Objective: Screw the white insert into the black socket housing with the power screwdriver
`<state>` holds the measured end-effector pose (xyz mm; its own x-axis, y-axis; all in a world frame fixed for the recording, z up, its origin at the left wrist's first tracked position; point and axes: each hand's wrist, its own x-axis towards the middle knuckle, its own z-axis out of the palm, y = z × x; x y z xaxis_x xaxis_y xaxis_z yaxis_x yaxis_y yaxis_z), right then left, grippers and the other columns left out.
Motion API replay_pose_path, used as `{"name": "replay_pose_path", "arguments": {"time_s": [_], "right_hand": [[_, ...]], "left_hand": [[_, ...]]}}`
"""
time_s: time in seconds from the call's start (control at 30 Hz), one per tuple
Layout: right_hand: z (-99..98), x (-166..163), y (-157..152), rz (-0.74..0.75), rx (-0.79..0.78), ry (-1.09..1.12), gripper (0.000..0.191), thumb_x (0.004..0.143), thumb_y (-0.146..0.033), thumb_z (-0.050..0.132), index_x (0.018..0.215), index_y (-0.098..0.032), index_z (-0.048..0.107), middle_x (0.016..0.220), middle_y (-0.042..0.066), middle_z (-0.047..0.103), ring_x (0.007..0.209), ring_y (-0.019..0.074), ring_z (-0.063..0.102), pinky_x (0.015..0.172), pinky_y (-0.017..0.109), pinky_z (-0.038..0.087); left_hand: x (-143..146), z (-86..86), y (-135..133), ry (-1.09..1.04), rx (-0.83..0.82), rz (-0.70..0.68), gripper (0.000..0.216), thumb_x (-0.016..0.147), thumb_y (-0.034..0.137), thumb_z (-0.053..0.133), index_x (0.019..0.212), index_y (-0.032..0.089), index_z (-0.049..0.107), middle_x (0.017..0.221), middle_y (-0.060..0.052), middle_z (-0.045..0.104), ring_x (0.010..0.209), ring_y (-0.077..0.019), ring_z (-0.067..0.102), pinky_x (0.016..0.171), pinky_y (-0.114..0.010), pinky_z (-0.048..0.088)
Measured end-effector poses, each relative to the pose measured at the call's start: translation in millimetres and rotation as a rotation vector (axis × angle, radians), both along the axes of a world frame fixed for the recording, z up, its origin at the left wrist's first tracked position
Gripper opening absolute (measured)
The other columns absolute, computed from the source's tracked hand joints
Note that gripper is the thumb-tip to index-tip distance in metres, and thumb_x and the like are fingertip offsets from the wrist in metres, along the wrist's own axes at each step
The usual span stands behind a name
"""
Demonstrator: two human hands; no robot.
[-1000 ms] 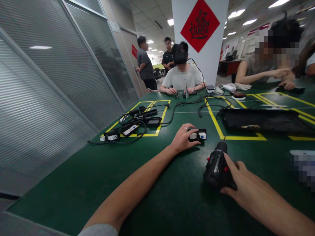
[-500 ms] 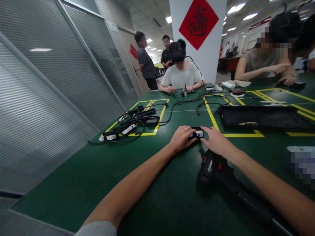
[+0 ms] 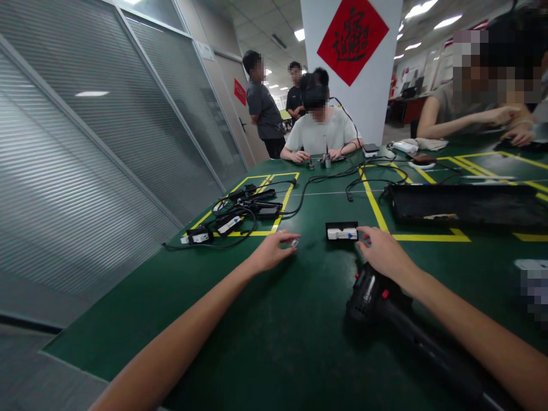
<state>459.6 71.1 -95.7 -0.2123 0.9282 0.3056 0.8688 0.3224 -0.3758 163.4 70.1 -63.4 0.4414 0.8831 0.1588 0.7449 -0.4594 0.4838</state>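
Note:
A small black rectangular housing with a white insert and a blue spot lies on the green table in front of me. My right hand is at its right end, index finger and thumb apart and the fingertips at or against the edge. To the left, clear of the housing, my left hand has thumb and fingers pinched around a small, shiny, clear piece, too small to name. Below my right hand rests a black cordless power tool with red buttons, its long handle partly under my right forearm.
Black cabled parts with white inserts lie in a yellow-taped area at left. A long black tray stands at right. Cables cross the table. One person sits opposite, another at right.
My left hand has let go of the housing and moved left, showing the small clear piece at its fingertips. My right hand stays at the housing's right end. The view has shifted slightly.

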Motion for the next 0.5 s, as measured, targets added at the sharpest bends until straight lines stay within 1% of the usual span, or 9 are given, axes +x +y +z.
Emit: {"name": "replay_pose_path", "arguments": {"time_s": [0.1,0.13,0.27,0.4,0.5], "right_hand": [[1.4,0,-1,0.019,-0.006,0.01,0.027,0.087,-0.023,0.054,0.113,-0.015,0.051,0.094,0.005,0.058,0.08,0.0179,0.058,0.072,0.037,0.05],[1.7,0,-1,0.021,-0.007,0.013,0.027,0.087,-0.023,0.054,0.113,-0.015,0.051,0.094,0.004,0.058,0.08,0.0178,0.058,0.072,0.036,0.049],[1.3,-1,-1,0.018,-0.02,0.018,0.025,0.088,-0.023,0.054,0.112,-0.015,0.052,0.092,0.004,0.059,0.079,0.0179,0.058,0.072,0.037,0.049],[0.0,0,0,0.018,-0.027,0.019,0.025,0.088,-0.023,0.053,0.112,-0.015,0.052,0.092,0.004,0.059,0.08,0.0179,0.058,0.072,0.037,0.049],[-0.9,1,1,0.019,-0.029,0.017,0.024,0.088,-0.023,0.054,0.111,-0.015,0.052,0.091,0.004,0.059,0.078,0.0175,0.059,0.071,0.036,0.049]], "left_hand": [[-46,-5.7,-14,0.035,-0.113,0.131,0.039,0.08,0.038,0.044,0.112,0.02,0.058,0.094,-0.005,0.058,0.089,-0.0174,0.053,0.085,-0.032,0.042],[-60,-6.6,-18,0.037,-0.129,0.18,0.041,0.081,0.04,0.042,0.113,0.02,0.058,0.094,-0.005,0.058,0.09,-0.0177,0.053,0.086,-0.033,0.041],[-104,-4.1,-28,0.036,-0.173,0.263,0.043,0.08,0.043,0.039,0.114,0.023,0.057,0.095,-0.005,0.058,0.093,-0.0184,0.052,0.091,-0.035,0.039],[-130,0.9,-26,0.038,-0.21,0.297,0.038,0.075,0.043,0.047,0.104,0.023,0.063,0.102,-0.004,0.06,0.097,-0.0191,0.053,0.094,-0.037,0.038],[-139,3.6,-21,0.05,-0.288,0.278,0.038,0.073,0.038,0.052,0.105,0.022,0.061,0.099,-0.003,0.062,0.094,-0.0175,0.056,0.091,-0.035,0.041]]}}
